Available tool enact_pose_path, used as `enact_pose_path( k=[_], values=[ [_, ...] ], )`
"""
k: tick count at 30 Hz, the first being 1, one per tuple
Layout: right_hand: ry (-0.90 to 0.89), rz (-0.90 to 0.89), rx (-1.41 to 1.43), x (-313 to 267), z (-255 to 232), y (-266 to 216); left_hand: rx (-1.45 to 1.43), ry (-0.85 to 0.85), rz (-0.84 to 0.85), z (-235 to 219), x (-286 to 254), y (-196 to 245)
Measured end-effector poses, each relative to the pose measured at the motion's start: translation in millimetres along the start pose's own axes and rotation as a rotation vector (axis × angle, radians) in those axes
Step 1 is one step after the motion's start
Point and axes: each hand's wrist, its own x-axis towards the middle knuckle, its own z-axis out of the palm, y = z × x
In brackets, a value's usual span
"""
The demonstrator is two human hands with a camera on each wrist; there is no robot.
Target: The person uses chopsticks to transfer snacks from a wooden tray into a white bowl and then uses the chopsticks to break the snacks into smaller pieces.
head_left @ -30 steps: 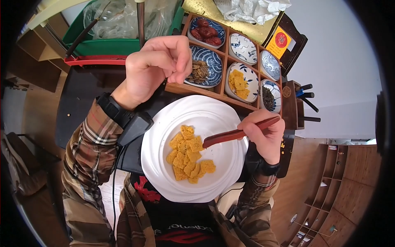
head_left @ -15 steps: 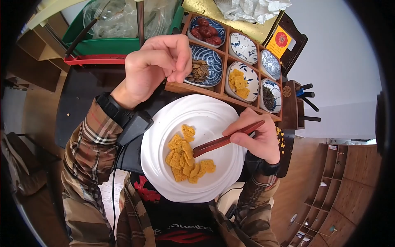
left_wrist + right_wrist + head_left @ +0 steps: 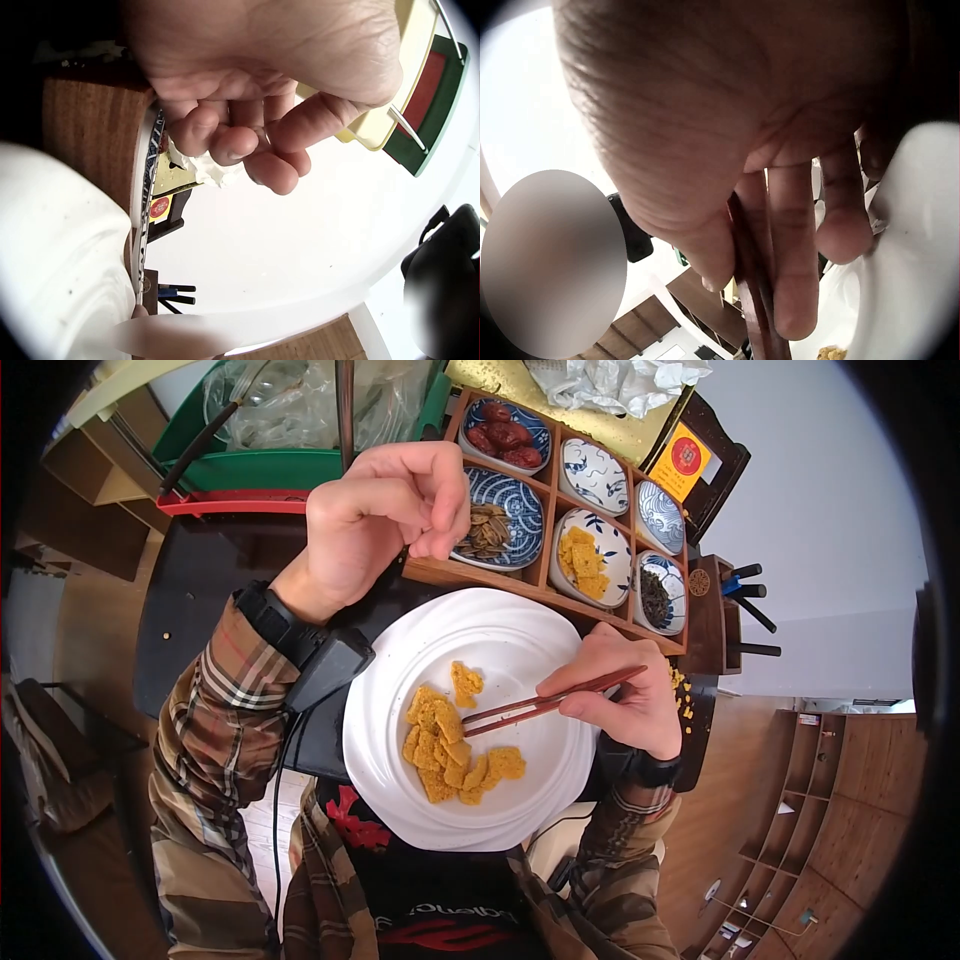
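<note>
My right hand (image 3: 628,695) pinches reddish-brown wooden tongs (image 3: 540,707) between thumb and fingers; their two slim arms stand a little apart. The tips reach the right side of a pile of yellow, crumbly square crisps (image 3: 432,745) in a white plate (image 3: 375,780). One crisp (image 3: 466,684) lies apart, above the pile. In the right wrist view the tongs (image 3: 754,300) run down between the thumb and the fingers. Loosely curled and holding nothing, my left hand (image 3: 385,525) hovers beside the divided wooden tray (image 3: 470,582); its fingers (image 3: 234,142) hang bent in the left wrist view.
The tray's small patterned bowls hold red dates (image 3: 505,435), striped seeds (image 3: 487,532), more yellow crisps (image 3: 582,560) and dark leaves (image 3: 655,598). A green bin (image 3: 250,477) with plastic bags stands at the back left. A pen holder (image 3: 708,622) is at the right. Yellow crumbs dot the table's right edge.
The tongs moved left and down to the pile, and their arms, together half a second ago, now stand apart. The top crisp shifted away from the others. My left hand stayed put.
</note>
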Motion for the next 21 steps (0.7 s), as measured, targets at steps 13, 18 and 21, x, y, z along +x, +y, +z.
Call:
enact_pose_path(
  k=[13,18,21],
  values=[
    [-0.011,0.017,0.007,-2.6,-1.4,-2.7,0.003,-0.01,0.002,-0.5,-0.1,0.2],
    [-0.075,-0.043,-0.038,-0.1,0.7,-5.3,0.01,-0.004,-0.007,-0.6,-0.2,0.9],
    [-0.074,-0.032,-0.027,-0.4,1.2,-5.7,0.011,-0.003,-0.005,-0.3,-0.4,1.2]
  ],
)
